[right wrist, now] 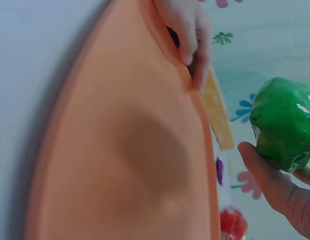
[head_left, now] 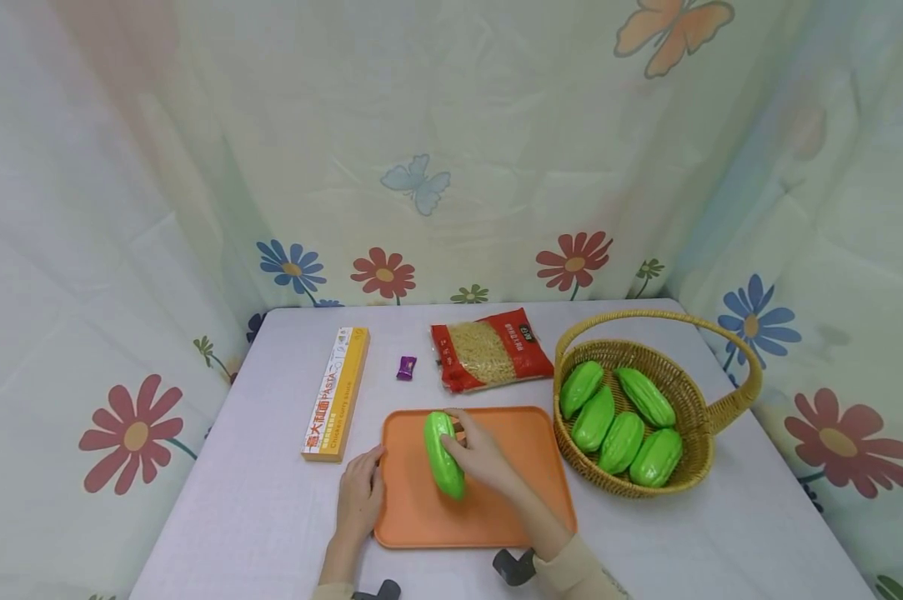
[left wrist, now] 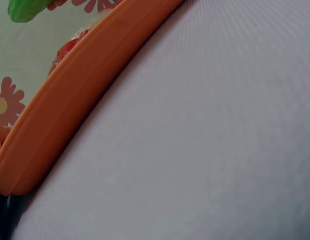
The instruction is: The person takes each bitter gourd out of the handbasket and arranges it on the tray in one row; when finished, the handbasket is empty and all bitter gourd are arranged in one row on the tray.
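The right hand (head_left: 481,457) held a gourd (head_left: 443,460) above the tray (head_left: 406,525), its grip pinching the wrapped body between thumb and fingers. The hold from the side seemed chosen to suit the long shape and keep hold of the slick wrap. A dark patch on the tray, seen from the right wrist, looked like a shadow and suggested the gourd was raised. The left hand (head_left: 359,493) lay at the tray's left rim with its fingers bent over the edge, probably to steady it; whether they pinched the rim or merely rested there could not be told.

Five other gourds (head_left: 594,419) sat in the basket (head_left: 693,408), which stood just right of the tray, likely for the right hand's easy reach. The box (head_left: 334,396), candy (head_left: 406,367) and pasta bag (head_left: 489,354) lay left of and beyond the tray on the tabletop (head_left: 248,500).

From above, the right hand covered part of the held gourd, and the fingers on its far side were hard to make out. The left wrist view showed mostly cloth and the tray's side, with green cut off at the corner and no left fingers clearly visible. The right wrist view was blurred and cropped the gourd's edge.
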### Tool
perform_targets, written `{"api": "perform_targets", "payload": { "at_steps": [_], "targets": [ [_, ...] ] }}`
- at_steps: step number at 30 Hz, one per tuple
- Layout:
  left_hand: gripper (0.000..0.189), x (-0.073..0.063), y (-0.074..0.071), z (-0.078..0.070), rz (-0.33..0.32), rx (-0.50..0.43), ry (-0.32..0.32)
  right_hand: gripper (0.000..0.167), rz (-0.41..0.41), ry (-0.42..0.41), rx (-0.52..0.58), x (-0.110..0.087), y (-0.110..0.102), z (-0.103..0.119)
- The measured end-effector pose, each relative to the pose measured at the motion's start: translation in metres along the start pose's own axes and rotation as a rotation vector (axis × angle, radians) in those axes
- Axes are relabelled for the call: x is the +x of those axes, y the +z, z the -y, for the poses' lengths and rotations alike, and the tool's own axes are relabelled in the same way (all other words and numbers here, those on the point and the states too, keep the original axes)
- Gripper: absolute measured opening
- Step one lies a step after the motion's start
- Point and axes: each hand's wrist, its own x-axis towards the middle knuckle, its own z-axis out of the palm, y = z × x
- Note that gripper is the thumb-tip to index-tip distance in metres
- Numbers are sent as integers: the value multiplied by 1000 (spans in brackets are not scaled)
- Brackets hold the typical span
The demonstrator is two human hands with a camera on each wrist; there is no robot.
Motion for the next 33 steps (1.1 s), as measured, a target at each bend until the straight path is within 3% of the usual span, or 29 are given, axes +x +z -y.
{"api": "perform_targets", "payload": {
  "at_steps": [14, 20, 28, 33],
  "targets": [
    [33, 0, -1, -1, -3, 14, -16, 47, -60, -123, -103, 11, 47, -20],
    [33, -1, -1, -1, 7, 9, -12, 51, -47, -7, -41, 15, 58, -19],
    [33, 1, -3, -3, 11, -4, -4, 55, -84, 91, -43, 21, 65, -17],
    [34, 1, -3, -3, 40, -5, -35, 56, -96, 118, -32, 25, 70, -15]
  ]
}}
